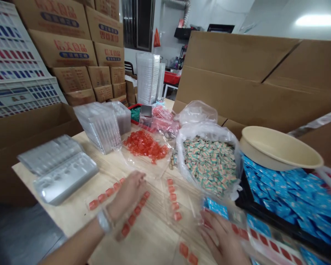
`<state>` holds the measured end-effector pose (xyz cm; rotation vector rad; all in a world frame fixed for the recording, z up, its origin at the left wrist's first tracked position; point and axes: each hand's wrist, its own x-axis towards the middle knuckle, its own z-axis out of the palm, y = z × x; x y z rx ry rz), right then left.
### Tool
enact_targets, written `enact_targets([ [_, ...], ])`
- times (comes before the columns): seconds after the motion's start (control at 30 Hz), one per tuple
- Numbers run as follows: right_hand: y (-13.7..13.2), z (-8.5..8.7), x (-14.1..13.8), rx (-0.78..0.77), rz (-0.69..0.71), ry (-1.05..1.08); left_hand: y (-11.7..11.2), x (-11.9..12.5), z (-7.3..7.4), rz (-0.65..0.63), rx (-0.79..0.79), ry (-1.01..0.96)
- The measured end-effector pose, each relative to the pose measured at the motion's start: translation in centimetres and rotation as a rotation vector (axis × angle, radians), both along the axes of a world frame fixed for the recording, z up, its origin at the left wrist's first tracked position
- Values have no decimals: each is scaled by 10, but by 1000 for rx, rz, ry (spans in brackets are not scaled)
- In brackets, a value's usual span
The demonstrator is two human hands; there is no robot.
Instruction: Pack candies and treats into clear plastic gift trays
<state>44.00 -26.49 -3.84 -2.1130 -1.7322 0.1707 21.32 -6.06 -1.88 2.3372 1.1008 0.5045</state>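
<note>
Apparently partway: orange pieces (173, 197) line clear trays (192, 206) across the bench (154, 233), blue packets (216, 207) join some near its right edge, and a loose pile (143, 143) remains. Left hand (129, 189) between rows, right hand (223, 233) at packets; holds unclear.

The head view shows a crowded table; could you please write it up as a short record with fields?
Left hand: between two rows of red pieces, grip unclear
Right hand: beside a blue packet, contact unclear
Middle: red heap on clear film
Beyond right hand: open plastic bag of small packets
Far right: cream basin over loose blue packets
Left side: clear plastic trays
</note>
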Motion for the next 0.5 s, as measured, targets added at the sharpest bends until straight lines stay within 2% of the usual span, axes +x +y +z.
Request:
enact_targets([
  [0.07, 55, 20, -7, 20, 87, 75, 58, 1, 3, 112, 101, 138],
  [0.13, 119, 28, -20, 18, 180, 151, 99, 8, -3, 163, 126, 200],
  [0.2, 179, 23, -32, 29, 157, 147, 121, 17, -12, 197, 130, 236],
  [0.27, 224, 10, -40, -3, 114, 72, 128, 24, -23, 224, 128, 266],
  [0.37, 257, -12, -46, -55, 75, -20, 128, 26, -33, 212, 113, 293],
  [0.5, 263, -26, -48, -70, 45, -96, 126, 20, -36, 120, 79, 293],
])
